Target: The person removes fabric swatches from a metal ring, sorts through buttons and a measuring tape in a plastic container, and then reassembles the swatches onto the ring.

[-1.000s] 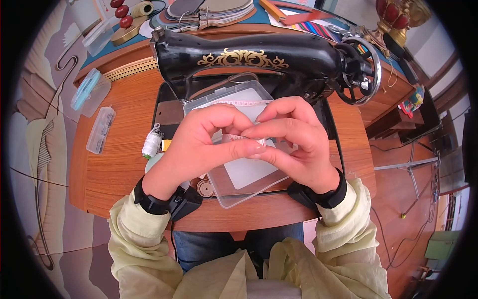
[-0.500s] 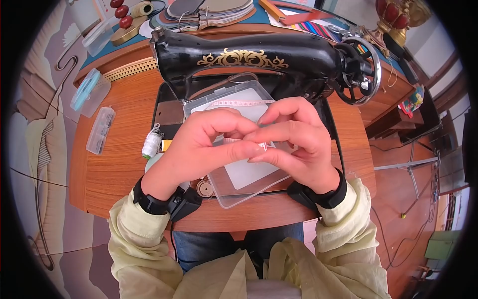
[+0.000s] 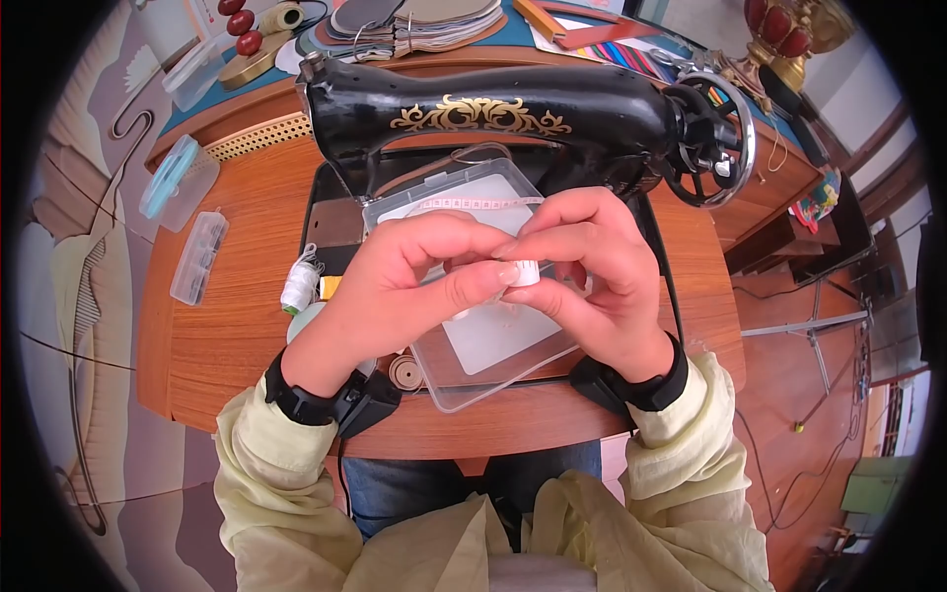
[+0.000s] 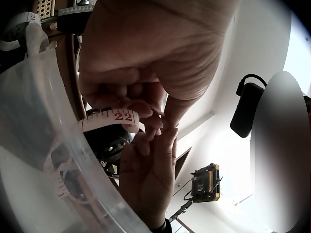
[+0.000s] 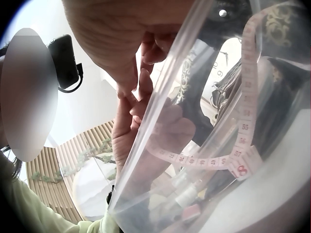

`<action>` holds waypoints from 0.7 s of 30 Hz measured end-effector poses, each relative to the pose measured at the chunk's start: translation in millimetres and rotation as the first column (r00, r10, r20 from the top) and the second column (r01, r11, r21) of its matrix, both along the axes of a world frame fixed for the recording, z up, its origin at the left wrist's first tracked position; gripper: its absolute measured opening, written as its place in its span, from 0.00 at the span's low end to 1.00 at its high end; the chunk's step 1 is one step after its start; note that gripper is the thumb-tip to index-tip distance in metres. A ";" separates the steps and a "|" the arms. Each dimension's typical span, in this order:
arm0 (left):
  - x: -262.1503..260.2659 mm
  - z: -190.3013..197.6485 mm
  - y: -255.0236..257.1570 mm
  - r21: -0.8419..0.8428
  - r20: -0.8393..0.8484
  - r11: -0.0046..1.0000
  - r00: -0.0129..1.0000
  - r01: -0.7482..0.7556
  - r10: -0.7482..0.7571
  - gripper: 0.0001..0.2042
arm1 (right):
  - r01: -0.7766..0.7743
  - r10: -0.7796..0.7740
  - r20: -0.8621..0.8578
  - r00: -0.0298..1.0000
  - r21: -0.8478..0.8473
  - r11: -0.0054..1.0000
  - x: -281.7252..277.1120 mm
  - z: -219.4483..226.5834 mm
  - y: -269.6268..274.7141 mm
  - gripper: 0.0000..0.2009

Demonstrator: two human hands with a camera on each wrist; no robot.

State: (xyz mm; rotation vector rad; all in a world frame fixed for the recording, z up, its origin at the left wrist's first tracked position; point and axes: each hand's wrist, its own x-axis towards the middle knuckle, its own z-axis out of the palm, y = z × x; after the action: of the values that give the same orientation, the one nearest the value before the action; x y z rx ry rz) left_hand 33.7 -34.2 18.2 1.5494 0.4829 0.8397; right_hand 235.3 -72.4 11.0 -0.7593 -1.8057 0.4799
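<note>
Over a clear plastic box (image 3: 449,395), both hands pinch a white tape measure (image 3: 526,273) with dark markings. My left hand (image 3: 390,286) comes in from the left, its thumb and fingertips at the tape's edge. My right hand (image 3: 607,271) grips the same small coil from the other side, fingers bent. The fingertips of the two hands meet. A loose length of the tape measure (image 4: 111,118), marked 22, runs away from the fingers in the left wrist view. In the right wrist view more tape measure (image 5: 247,102) loops down, seen through the box's clear wall.
A black sewing machine (image 3: 483,104) with gold ornament stands behind the box. Left of the hands lie white thread (image 3: 301,288) and a small clear case (image 3: 200,257). A wooden spool (image 3: 405,372) sits near the table's front edge. Fabric swatches (image 3: 449,25) lie at the back.
The small coil of tape has turned between the fingers and now shows as a white roll further right. The right hand's fingers have shifted slightly; the box stays put.
</note>
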 end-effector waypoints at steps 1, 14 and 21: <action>-0.1 0.5 -0.2 0.006 0.007 1.000 1.000 0.010 -0.010 0.09 | -0.008 0.008 -0.007 1.000 -0.004 1.000 -0.1 -0.2 0.4 0.13; -3.0 -1.0 3.0 -0.007 -0.028 1.000 1.000 0.003 -0.003 0.08 | -0.026 0.024 0.045 0.999 0.041 0.999 0.3 -1.1 0.8 0.14; -3.3 -1.1 3.3 0.018 -0.046 1.000 0.999 0.011 -0.011 0.07 | -0.038 0.037 0.020 0.999 0.032 0.999 -1.4 -1.3 0.9 0.13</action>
State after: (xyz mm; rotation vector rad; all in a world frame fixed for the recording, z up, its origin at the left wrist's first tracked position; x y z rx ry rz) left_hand 30.4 -30.9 17.1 1.5893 0.5010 0.8033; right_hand 233.9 -71.5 9.7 -0.7108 -1.8439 0.4678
